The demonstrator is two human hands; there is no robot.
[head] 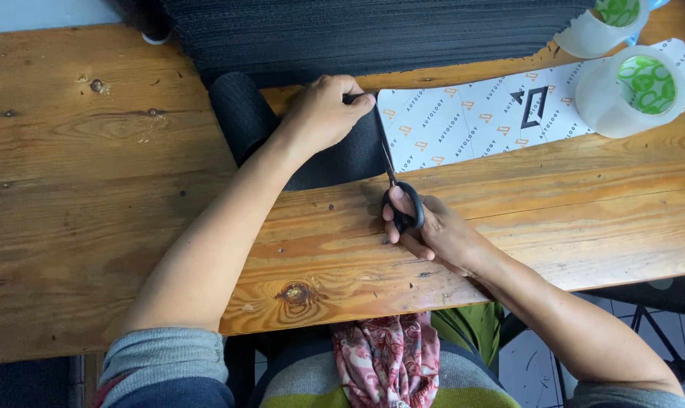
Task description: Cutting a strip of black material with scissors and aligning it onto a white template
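- A strip of black fabric point(312, 143) is pressed flat on the wooden bench point(93, 189) by the left hand point(323, 113), whose fingers are curled down on its upper right corner.
- Black scissors point(397, 189) are gripped by the right hand point(433, 230), fingers closed through the handles (blades pointing away, along the fabric's right edge).
- Just beside that edge a white printed strip point(471, 117) is laid.
- Two rolls of clear tape point(622, 91) are stood at the far right.
- A stack of dark ribbed material point(357, 30) is seen behind the fabric.
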